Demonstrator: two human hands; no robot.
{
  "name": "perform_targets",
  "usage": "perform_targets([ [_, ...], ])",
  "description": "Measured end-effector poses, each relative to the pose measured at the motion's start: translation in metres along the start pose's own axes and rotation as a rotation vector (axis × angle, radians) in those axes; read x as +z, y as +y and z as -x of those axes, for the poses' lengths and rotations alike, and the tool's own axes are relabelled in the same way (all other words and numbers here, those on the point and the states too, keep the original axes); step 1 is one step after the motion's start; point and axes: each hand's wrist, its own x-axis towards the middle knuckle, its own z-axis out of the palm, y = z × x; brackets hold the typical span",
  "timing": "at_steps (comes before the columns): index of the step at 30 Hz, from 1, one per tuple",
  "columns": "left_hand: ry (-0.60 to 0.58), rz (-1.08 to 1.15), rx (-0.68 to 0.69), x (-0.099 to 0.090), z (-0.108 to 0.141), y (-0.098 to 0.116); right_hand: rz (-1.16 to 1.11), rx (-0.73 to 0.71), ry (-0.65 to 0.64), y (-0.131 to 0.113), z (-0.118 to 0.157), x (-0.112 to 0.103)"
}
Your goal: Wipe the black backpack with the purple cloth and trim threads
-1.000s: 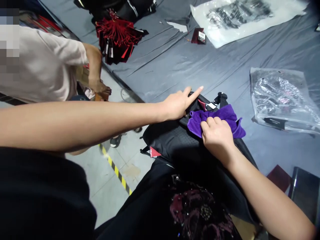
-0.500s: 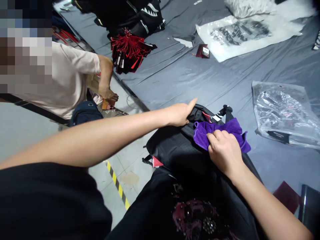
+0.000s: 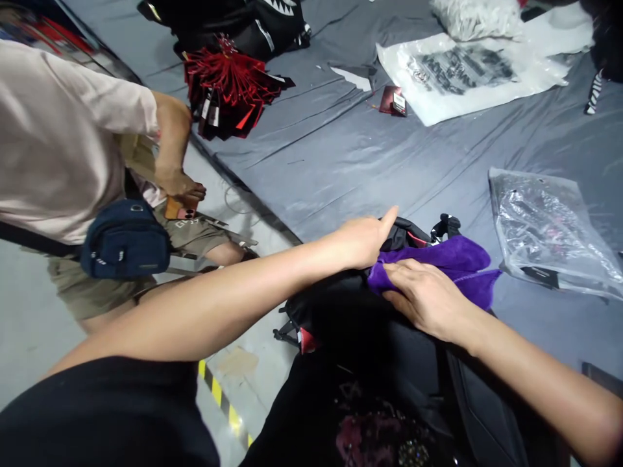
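Note:
A black backpack (image 3: 335, 305) leans against my body at the edge of the grey-covered table. My left hand (image 3: 363, 241) grips its top edge, thumb stretched out and the other fingers curled over the black fabric. A purple cloth (image 3: 452, 253) lies bunched over the upper part of the bag. My right hand (image 3: 421, 292) presses the cloth to the bag, its fingers together and partly bent around the purple fabric. Black-and-white strap webbing shows just behind the cloth. The fingertips of my left hand are hidden.
The grey table cover (image 3: 302, 162) holds a clear plastic packet (image 3: 549, 227), a white plastic bag (image 3: 467, 78), a dark red tag (image 3: 392, 101), a bunch of red tags (image 3: 233, 91) and black bags (image 3: 233, 29). A person with a blue pouch (image 3: 125, 239) sits at left holding an orange phone.
My right hand has shifted slightly down and left, its fingers flatter on the cloth. The purple cloth has spread to the right. The view has turned, showing more of the seated person.

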Motion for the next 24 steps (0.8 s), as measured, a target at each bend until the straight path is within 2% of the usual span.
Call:
perform_targets([
  [4, 0.021, 0.019, 0.026, 0.004, -0.001, -0.001, 0.173, 0.010, -0.026, 0.004, 0.007, 0.003],
  [9, 0.038, 0.027, 0.017, 0.006, -0.003, -0.003, 0.181, -0.052, -0.047, 0.001, -0.007, 0.005],
  [14, 0.034, 0.005, 0.014, 0.004, -0.004, -0.002, 0.326, 0.051, -0.046, -0.004, -0.006, 0.003],
  [18, 0.041, 0.008, 0.005, 0.004, -0.005, -0.001, 0.220, 0.004, -0.038, -0.004, -0.010, 0.002],
  [21, 0.042, 0.003, 0.013, 0.004, -0.005, -0.002, 0.133, 0.032, -0.028, -0.001, -0.004, -0.001],
  [23, 0.025, 0.004, 0.011, 0.003, -0.005, -0.003, 0.062, 0.073, 0.046, 0.002, 0.011, -0.009],
  [24, 0.016, 0.010, 0.009, 0.002, -0.005, -0.003, 0.039, 0.099, 0.151, 0.003, 0.021, -0.015],
])
